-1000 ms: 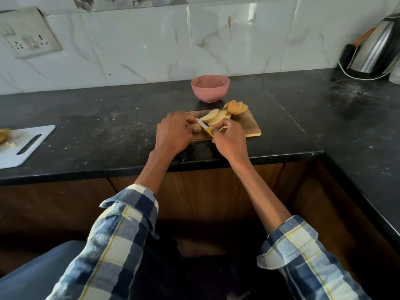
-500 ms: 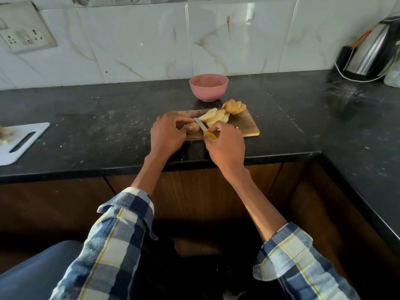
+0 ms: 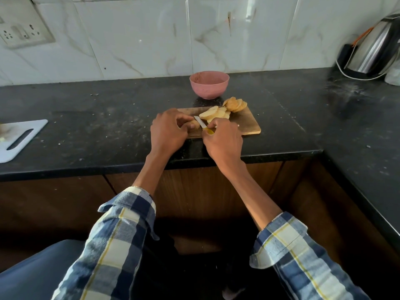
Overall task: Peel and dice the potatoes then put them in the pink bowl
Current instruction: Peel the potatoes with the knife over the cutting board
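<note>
Left hand (image 3: 167,132): fingers curled down onto a small potato piece (image 3: 194,124), pinning it to the near left part of the wooden cutting board (image 3: 249,124).

Right hand (image 3: 224,140): closed round the yellow handle of a small knife (image 3: 203,126); only a bit of the handle shows past the fingers. Blade white, angled up and to the left, lying against the right side of the held piece, between the two hands.

Potato slices, pale (image 3: 214,114): loose overlapping heap at the board's middle, just beyond the right hand's fingers.

Potato slices, darker (image 3: 234,104): fanned row leaning one on another at the board's far right corner, touching the pale heap.

Pink bowl (image 3: 209,84): upright on the counter just behind the board, apart from it; what shows of its inside holds no potato.

Counter (image 3: 97,126): black stone, dusted with pale specks and crumbs, turning a corner at the right.

White cutting board (image 3: 19,138): at the far left, well apart, with a slot handle; partly out of view.

Steel kettle (image 3: 374,50): on its base at the far right by the wall, a white cord looping in front.

Wall socket (image 3: 19,33): upper left on the marble tiles.

Sleeves (image 3: 121,237): blue, white and yellow plaid, rolled back on both forearms.
</note>
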Action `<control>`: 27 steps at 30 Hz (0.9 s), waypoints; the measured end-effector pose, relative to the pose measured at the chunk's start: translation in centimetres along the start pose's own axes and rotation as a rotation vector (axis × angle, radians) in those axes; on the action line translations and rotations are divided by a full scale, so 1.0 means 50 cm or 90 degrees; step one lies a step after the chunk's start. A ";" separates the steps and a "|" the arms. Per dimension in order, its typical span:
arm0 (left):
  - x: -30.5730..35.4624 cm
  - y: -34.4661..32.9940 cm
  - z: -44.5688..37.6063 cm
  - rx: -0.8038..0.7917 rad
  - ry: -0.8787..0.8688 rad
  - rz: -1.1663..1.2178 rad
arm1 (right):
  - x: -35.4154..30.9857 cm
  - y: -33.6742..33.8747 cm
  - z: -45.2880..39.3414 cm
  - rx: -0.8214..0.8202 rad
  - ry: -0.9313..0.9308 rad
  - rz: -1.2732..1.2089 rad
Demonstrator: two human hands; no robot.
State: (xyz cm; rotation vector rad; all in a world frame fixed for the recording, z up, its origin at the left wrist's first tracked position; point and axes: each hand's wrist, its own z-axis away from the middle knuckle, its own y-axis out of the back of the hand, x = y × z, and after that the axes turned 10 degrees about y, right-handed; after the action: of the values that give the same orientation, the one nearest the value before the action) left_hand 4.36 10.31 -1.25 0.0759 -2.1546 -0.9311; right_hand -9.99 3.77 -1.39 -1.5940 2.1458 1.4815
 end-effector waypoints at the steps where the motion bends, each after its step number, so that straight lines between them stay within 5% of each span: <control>1: 0.001 0.000 0.000 0.000 -0.003 -0.001 | 0.001 0.000 -0.001 0.000 -0.005 -0.002; 27: -0.009 -0.007 -0.008 -0.004 -0.018 0.059 | -0.037 0.006 0.011 -0.062 0.001 0.011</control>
State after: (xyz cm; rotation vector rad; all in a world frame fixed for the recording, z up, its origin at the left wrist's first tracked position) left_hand 4.84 9.96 -1.59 -0.0401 -2.1614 -0.8900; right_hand -9.62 5.42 -0.42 -1.6113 2.1247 1.6143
